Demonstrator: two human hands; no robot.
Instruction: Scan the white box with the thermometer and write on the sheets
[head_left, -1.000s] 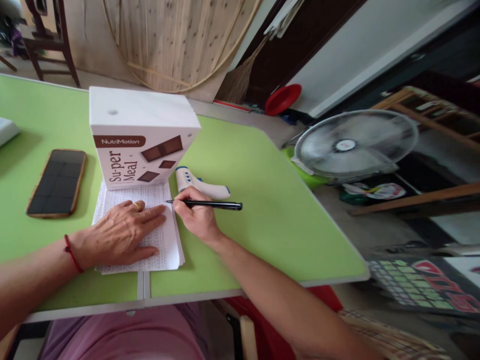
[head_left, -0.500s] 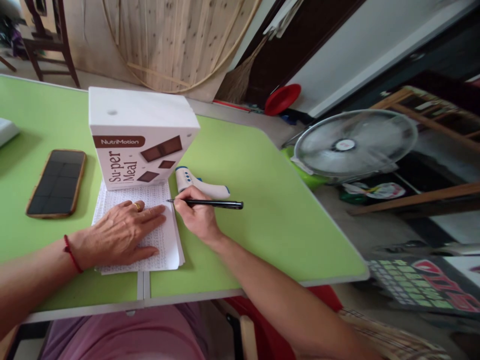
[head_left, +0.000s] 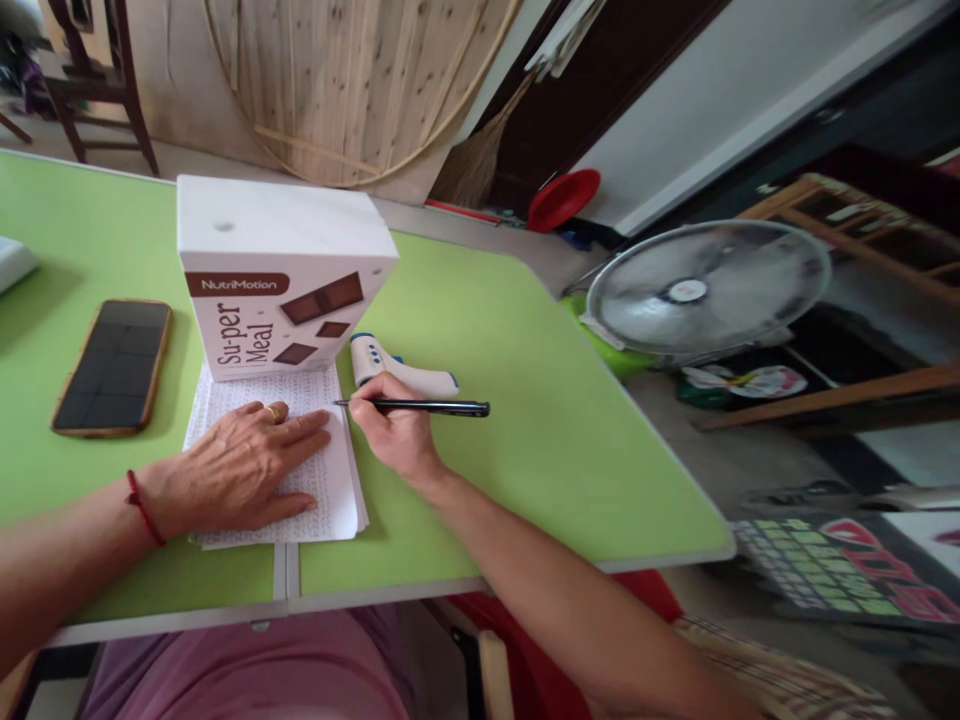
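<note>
My left hand lies flat with its fingers spread on a stack of paper sheets covered in small handwriting. A ring and a red cord bracelet are on that hand and wrist. Between the thumb and fingers of my right hand is a black pen, its tip at the right part of the top sheet. A white box printed "NutriMotion Su-per Meal" stands upright on the far end of the sheets. Just beyond my right hand lies a white and blue infrared thermometer, partly hidden by it.
On the green table a phone in a brown case lies left of the papers. A white object sits at the left edge. Past the table's right side stands a fan; a red basin is behind.
The pen in my right hand has tilted or shifted very slightly. My left hand, the papers and the box stay in place.
</note>
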